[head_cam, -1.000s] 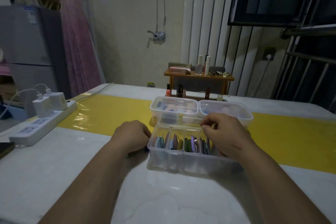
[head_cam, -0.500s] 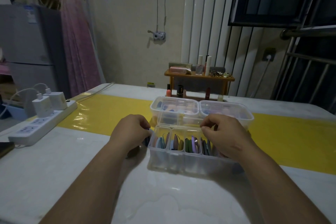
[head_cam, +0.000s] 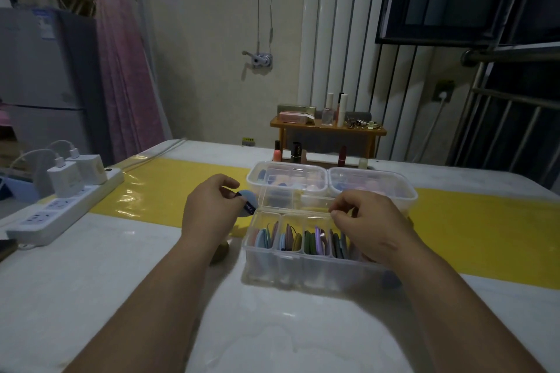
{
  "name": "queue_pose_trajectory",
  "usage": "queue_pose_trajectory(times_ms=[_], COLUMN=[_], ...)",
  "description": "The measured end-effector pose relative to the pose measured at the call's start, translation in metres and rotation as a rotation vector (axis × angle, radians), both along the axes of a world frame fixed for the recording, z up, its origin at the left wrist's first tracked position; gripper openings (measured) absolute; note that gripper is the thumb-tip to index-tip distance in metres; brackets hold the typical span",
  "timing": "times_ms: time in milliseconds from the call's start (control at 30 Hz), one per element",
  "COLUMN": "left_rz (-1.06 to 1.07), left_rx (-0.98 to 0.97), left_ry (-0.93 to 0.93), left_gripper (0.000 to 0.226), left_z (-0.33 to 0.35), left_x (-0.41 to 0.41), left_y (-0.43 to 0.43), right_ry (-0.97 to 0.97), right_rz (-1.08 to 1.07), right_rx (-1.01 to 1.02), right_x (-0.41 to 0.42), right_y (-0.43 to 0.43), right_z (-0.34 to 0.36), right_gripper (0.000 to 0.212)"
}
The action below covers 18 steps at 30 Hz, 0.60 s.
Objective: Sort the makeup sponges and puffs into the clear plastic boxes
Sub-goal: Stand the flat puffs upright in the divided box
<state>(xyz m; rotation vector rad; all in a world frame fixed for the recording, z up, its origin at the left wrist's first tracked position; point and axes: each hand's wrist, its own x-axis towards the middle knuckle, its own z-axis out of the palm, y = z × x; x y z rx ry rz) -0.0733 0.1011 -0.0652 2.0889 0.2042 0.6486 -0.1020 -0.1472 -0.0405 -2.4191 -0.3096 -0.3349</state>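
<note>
Two hands: both at centre frame, above the white table [head_cam: 91, 281].
Left hand [head_cam: 212, 209]: fingers curled, pinching a round blue puff with a dark ribbon band [head_cam: 250, 201], just left of the box's raised lid.
Right hand [head_cam: 372, 224]: fingers curled over the box's right compartments, thumb and forefinger together at its rear rim; whether they grasp anything cannot be told.
Divided clear plastic box [head_cam: 303, 269]: centre frame, flat coloured puffs [head_cam: 309, 241] standing on edge inside.
Clear plastic tubs [head_cam: 288, 179]: just behind it, on the yellow strip [head_cam: 181, 188].
</note>
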Motion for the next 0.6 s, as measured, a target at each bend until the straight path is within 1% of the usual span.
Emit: queue_pose_trajectory(times_ms=[100,300,400,600], left_rz=[0.015,0.099,0.053,-0.079], left_rx=[-0.049,0.139,0.136,0.104], left_ry=[-0.022,-0.106,-0.145,-0.05], left_gripper=[0.02,0.012,0.01,0.013], left_z=[0.002,0.017,0.024,0.029], left_x=[-0.004,-0.011,-0.01,-0.007], left_y=[-0.006,-0.018,-0.027,-0.044], right_ry=[0.002,-0.006,-0.013,-0.031], right_rz=[0.001,-0.002,0.0,-0.006], right_rx=[0.01,0.019,0.027,0.038], right_x=[0.0,0.001,0.001,0.0], right_y=[0.0,-0.002,-0.004,-0.007], right_z=[0.001,0.001,0.003,0.006], right_gripper=[0.014,0.014,0.014,0.015])
